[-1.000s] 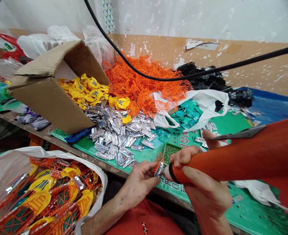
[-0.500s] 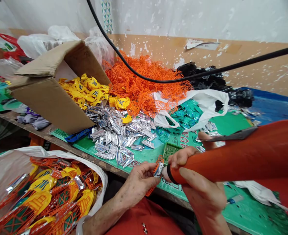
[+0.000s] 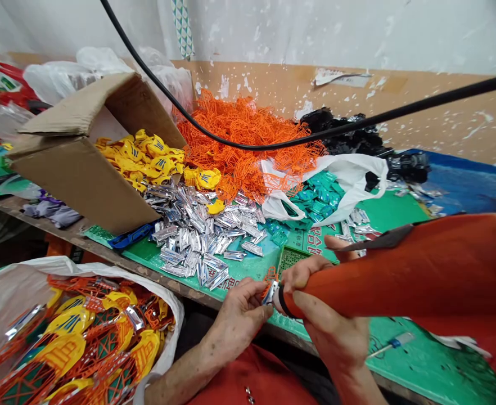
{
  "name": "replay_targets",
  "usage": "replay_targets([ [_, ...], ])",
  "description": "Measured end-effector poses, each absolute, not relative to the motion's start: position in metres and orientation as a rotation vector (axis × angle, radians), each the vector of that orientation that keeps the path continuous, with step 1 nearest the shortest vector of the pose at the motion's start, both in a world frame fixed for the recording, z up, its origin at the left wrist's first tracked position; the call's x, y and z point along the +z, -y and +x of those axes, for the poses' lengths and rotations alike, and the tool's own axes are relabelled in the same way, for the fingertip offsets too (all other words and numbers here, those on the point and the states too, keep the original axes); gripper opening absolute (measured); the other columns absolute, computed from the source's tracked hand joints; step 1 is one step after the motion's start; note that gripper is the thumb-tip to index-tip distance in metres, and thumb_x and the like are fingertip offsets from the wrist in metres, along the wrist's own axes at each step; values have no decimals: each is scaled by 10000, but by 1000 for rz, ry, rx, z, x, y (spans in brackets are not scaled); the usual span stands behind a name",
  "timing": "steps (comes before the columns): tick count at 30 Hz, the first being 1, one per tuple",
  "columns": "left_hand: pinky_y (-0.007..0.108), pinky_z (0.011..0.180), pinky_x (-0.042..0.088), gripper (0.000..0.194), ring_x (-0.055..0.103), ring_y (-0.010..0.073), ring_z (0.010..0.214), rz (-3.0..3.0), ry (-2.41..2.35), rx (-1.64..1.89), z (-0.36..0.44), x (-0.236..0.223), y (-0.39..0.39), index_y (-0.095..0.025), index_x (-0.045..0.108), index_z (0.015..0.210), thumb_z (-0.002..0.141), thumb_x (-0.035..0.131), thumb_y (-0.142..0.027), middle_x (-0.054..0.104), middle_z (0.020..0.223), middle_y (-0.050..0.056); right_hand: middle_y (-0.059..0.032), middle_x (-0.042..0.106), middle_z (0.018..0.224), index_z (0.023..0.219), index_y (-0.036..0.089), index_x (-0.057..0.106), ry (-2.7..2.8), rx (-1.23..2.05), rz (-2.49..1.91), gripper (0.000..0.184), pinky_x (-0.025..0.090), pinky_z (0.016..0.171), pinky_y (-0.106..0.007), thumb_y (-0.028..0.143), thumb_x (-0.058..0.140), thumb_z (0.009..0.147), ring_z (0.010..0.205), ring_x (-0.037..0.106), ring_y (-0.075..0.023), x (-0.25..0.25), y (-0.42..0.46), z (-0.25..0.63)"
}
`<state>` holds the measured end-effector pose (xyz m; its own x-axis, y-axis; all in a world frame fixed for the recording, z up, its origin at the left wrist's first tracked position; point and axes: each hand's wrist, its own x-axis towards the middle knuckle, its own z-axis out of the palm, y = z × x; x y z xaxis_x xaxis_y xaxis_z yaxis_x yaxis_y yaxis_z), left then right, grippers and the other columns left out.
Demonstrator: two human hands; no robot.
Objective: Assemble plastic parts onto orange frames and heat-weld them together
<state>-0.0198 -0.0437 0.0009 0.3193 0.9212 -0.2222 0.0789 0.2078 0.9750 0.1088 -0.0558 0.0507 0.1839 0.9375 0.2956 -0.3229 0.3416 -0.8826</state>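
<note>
My left hand [image 3: 242,315] pinches an orange plastic lattice piece [image 3: 270,274] with a small silver plate [image 3: 270,293] on it, just over the table's front edge. My right hand [image 3: 332,323] is wrapped round a thick red tube-shaped tool [image 3: 370,281]. Its pale nose, behind a black ring, points left and meets the silver plate or sits right by it; I cannot tell which. The tool hides part of my right hand. Behind my hands stands a small green basket [image 3: 292,260]. Loose silver plates [image 3: 197,236] lie heaped to the left of it.
A cardboard box [image 3: 83,180] spills yellow pieces [image 3: 147,154]. Behind are orange lattice pieces [image 3: 248,129] and black parts [image 3: 341,132]. A white bag [image 3: 353,166] holds green pieces [image 3: 319,194]. Assembled pieces fill a bag [image 3: 174,298] lower left. A black cable [image 3: 269,147] hangs across; a screwdriver [image 3: 400,340] lies right.
The red tool and my right hand have shifted slightly left in view, and the screwdriver shows more fully. The cable has swung left and sags a little lower. Both grips stay the same.
</note>
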Motion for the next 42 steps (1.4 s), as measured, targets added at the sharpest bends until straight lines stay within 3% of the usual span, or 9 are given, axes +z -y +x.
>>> replay_targets([
  [9,267,671,358,209,464,145,736,1181,-1023,786,-24,5,44,-150,711,865,698,641,-256,526,798,13,58,596,747,1190,350,494,964,1011,-713,524,530,763,-341,159,694,745,663,590,-118,63,58,116],
  [15,274,720,395,287,502,142,771,1152,-992,859,-31,-3,44,-187,720,961,683,649,-169,532,829,0,-14,598,780,867,195,626,852,816,-1017,203,463,369,-244,207,722,689,578,588,-158,73,40,138],
  [18,267,708,412,340,520,141,776,1067,-955,881,-31,-5,44,-175,704,988,652,654,-149,561,856,10,-85,598,1068,1177,214,550,922,460,-1285,519,551,540,-342,299,741,703,794,631,-224,71,39,145],
  [21,248,660,426,439,537,138,763,1019,-969,884,-29,-1,44,-173,678,1045,613,647,-108,585,879,19,-161,325,1438,1465,231,242,1134,-113,-1481,965,474,902,-520,334,783,673,1243,415,-352,56,52,140],
  [23,243,651,443,479,549,134,750,1040,-1004,907,-27,3,44,-170,672,1064,595,628,-78,579,892,20,-170,287,1451,1464,239,268,1292,-282,-1517,935,437,938,-566,323,779,686,1295,335,-382,41,65,132],
  [27,242,649,483,582,569,139,763,1206,-1038,955,-23,10,46,-170,665,1116,571,539,-11,560,910,28,-124,554,1177,1217,242,549,1564,240,-1417,434,573,768,-420,300,665,803,1038,589,-271,13,78,115],
  [29,251,687,502,623,584,154,821,1297,-1030,966,-22,12,48,-175,661,1131,564,486,12,572,947,43,-100,615,1085,1129,222,590,1564,546,-1401,313,595,691,-339,285,634,825,911,647,-219,6,77,110],
  [33,281,767,521,599,592,178,918,1387,-1043,983,-21,10,50,-173,653,1139,597,475,11,583,1025,68,-95,668,1027,1109,186,625,1470,769,-1374,295,602,645,-281,239,610,819,766,678,-171,3,71,108],
  [42,236,649,497,506,567,128,754,1523,-1113,965,-20,12,46,-142,668,1036,600,476,28,599,911,44,-81,730,982,1023,215,704,1221,1002,-1201,227,598,764,-308,230,651,803,856,705,-198,-10,73,110],
])
